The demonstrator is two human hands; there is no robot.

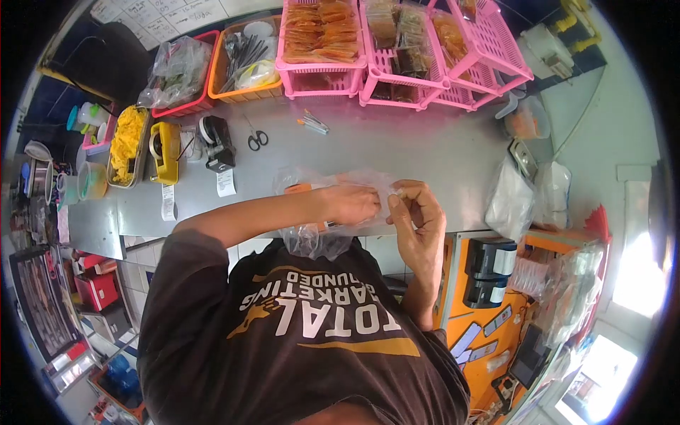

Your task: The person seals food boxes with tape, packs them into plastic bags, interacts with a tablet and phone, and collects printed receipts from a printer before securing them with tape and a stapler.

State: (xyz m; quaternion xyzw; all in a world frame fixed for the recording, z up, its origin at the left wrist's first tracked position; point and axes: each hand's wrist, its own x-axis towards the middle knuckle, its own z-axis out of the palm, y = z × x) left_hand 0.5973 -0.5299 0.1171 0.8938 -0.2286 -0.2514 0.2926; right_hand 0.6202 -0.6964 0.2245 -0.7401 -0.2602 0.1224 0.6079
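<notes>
A clear plastic bag lies crumpled at the front edge of the metal counter, close to my body. Something orange shows through it, partly covered by my left forearm. My left hand is closed, its fingers curled on the bag's plastic near the middle. On the right, my right hand pinches the edge of the same bag between thumb and fingers. The two hands are a short way apart, with plastic stretched between them. The fingertips of my left hand are partly hidden in the plastic.
Pink baskets of orange packets stand along the back. Scissors, a black tape dispenser, a yellow tape dispenser and a tray of yellow pieces are on the left. Plastic bags hang over the right edge.
</notes>
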